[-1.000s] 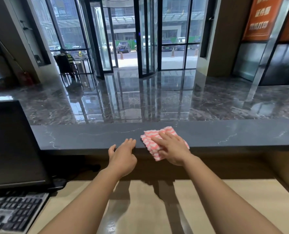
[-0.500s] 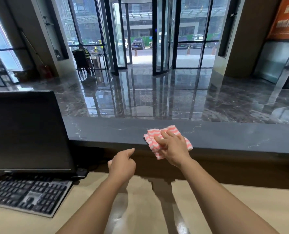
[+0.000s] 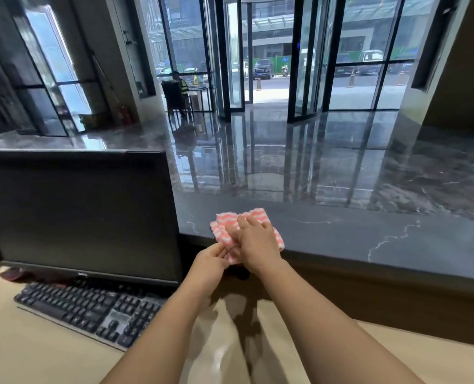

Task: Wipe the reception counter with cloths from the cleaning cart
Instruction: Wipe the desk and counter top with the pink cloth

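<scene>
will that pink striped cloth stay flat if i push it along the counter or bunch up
Probably floppy: the cloth droops over the counter edge and creases under the right hand. Likely light, so it may bunch unless pressed flat. The polished stone should let it slide easily.

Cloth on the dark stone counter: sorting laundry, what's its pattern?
Pink-and-white wavy stripes on the cloth; head view shows it best.

I see a lobby reception | 12 o'clock: revolving glass doors (image 3: 271, 65), marble floor (image 3: 285, 162) | 9 o'clock: monitor (image 3: 77, 214), keyboard (image 3: 91, 309) | 3 o'clock: stone tabletop (image 3: 368, 239)
</scene>
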Demonstrator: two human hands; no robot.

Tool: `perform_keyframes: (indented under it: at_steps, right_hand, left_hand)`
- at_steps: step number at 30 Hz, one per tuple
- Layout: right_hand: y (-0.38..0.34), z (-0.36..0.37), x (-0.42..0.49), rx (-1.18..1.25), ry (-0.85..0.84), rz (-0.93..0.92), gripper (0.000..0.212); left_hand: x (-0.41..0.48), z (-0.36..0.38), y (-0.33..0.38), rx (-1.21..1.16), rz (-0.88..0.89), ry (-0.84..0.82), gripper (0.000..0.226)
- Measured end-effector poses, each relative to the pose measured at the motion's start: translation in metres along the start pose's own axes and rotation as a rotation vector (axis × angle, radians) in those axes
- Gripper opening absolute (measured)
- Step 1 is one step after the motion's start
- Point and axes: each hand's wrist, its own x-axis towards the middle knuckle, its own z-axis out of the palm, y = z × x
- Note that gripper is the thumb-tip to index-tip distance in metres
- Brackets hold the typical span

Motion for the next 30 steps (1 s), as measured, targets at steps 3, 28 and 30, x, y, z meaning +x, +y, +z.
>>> perform_keyframes:
  at_steps: [3, 28, 30]
  right_hand:
    - [-0.020, 0.008, 0.019, -0.023, -0.015, -0.024, 0.048]
    - [0.098, -0.029, -0.073, 0.078, -0.025, 0.014, 0.053]
    - [0.119, -0.034, -0.090, 0.090, -0.009, 0.032, 0.055]
  left_hand:
    - [0.011, -0.019, -0.004, -0.036, -0.029, 0.047, 0.046]
    - [-0.016, 0.131, 0.008, 0.075, -0.030, -0.041, 0.040]
    - [-0.023, 0.158, 0.009, 0.079, -0.035, -0.033, 0.034]
